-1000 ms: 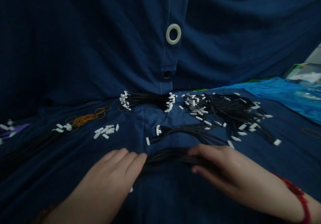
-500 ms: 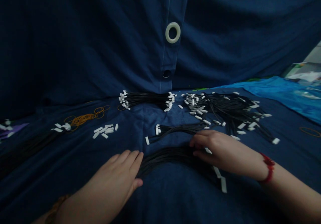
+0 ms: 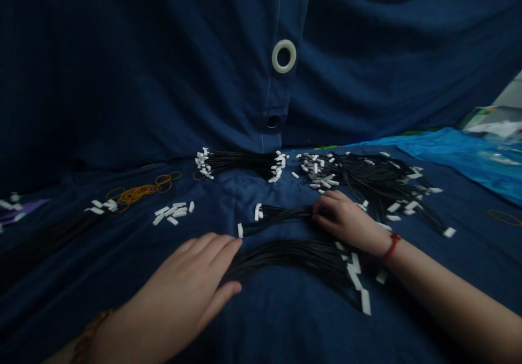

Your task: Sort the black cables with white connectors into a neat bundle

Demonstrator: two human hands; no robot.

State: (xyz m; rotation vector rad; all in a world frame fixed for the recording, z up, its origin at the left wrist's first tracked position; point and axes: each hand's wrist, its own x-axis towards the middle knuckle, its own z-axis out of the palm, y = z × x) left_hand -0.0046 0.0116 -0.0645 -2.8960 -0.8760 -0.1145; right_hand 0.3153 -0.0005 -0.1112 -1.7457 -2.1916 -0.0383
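My left hand (image 3: 191,277) lies over the left end of the near bundle of black cables (image 3: 285,250), its fingers together and its thumb a little apart; the cable ends under it are hidden. White connectors (image 3: 354,276) show at that bundle's right end. Farther forward, my right hand (image 3: 345,217) has its fingers closed on a smaller group of black cables (image 3: 281,213), whose white connectors (image 3: 258,212) point left. The right ends of this group are hidden behind the hand.
A neat cable bundle (image 3: 244,160) lies at the back centre, with a tangled cable pile (image 3: 367,176) right of it. Loose white connectors (image 3: 173,212), orange rubber bands (image 3: 138,193) and another cable bundle (image 3: 53,233) are at the left. Blue plastic (image 3: 468,152) lies far right.
My right hand has moved from the near bundle's right end forward to the smaller cable group and closed on it. My left hand has shifted slightly right and forward.
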